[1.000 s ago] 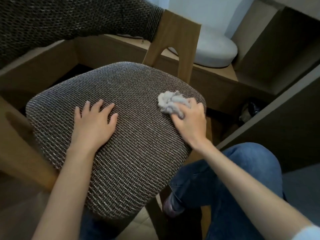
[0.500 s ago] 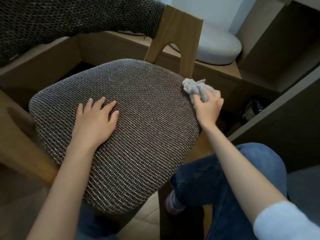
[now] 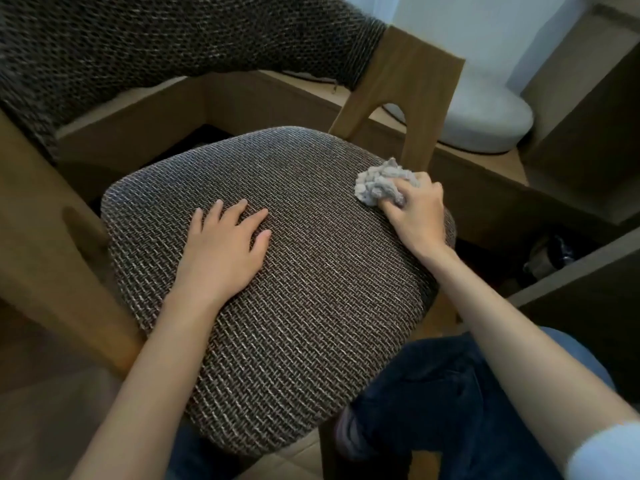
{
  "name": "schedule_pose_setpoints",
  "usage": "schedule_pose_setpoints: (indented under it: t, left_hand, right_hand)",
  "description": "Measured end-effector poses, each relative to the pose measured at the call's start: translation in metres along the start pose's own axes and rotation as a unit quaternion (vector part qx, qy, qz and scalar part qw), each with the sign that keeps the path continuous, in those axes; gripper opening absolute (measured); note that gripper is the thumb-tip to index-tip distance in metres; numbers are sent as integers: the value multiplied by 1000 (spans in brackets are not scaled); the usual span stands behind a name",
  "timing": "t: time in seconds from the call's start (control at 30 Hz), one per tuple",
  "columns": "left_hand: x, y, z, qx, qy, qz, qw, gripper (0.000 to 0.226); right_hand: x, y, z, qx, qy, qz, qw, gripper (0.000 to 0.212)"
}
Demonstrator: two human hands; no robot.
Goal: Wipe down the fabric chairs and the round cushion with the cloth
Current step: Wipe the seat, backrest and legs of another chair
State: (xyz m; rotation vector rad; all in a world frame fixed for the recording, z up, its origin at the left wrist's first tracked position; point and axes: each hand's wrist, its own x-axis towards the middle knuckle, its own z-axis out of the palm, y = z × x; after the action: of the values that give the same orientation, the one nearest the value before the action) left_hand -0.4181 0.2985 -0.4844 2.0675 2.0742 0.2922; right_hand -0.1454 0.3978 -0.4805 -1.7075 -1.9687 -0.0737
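Denim-clad knee point(image 3: 433, 393) sits nearest, tucked under the front right corner of the seat point(image 3: 294, 341).

Left hand point(image 3: 221, 251): flat on the middle of the seat, fingers straight and slightly spread, holding nothing. It has not moved over the last second and appears to be steadying the chair.

Right hand point(image 3: 417, 213): fingers curled round the cloth point(image 3: 379, 185), pressing it on the far right corner of the seat, just beside the wooden post point(image 3: 405, 98).

Change noted: a second ago the cloth lay nearer in on the right part of the seat; half a second ago it had run out to the far edge by the post; it is now back on the weave. Judgement: to-and-fro strokes are covering the right margin, and the seat's middle and left are not seen being wiped.

Orientation: the cloth is a crumpled wad, slightly longer across the view, its free end sticking out of the fist to the far left. The seat fronts the person, with the backrest point(image 3: 138, 46) rising beyond on the left.

Farthest: the round cushion point(image 3: 485, 123) lies behind the post, well apart from the cloth
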Motion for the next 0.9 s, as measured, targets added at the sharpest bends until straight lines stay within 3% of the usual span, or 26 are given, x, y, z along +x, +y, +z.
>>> schedule_pose_setpoints:
  t: [0.3,0.47,0.6,0.67,0.9]
  left_hand:
    - [5,-2,3,-15,14,-3,1000,50]
    - [10,-4,4,-30,14,-7,999,49]
    - [11,-5,5,-38,14,-6,999,49]
    - [11,-5,5,-37,14,-5,999,48]
    - [8,-1,2,-20,-1,-7,1000,48]
  right_hand:
    - [115,-76,84,9,-69,-94,993,38]
    - [155,-106,111,36,-120,-145,982,35]
    - [151,-92,105,27,-76,-138,987,23]
    - [143,-74,94,18,-46,-109,993,25]
    - [102,-2,42,-23,-51,-69,996,39]
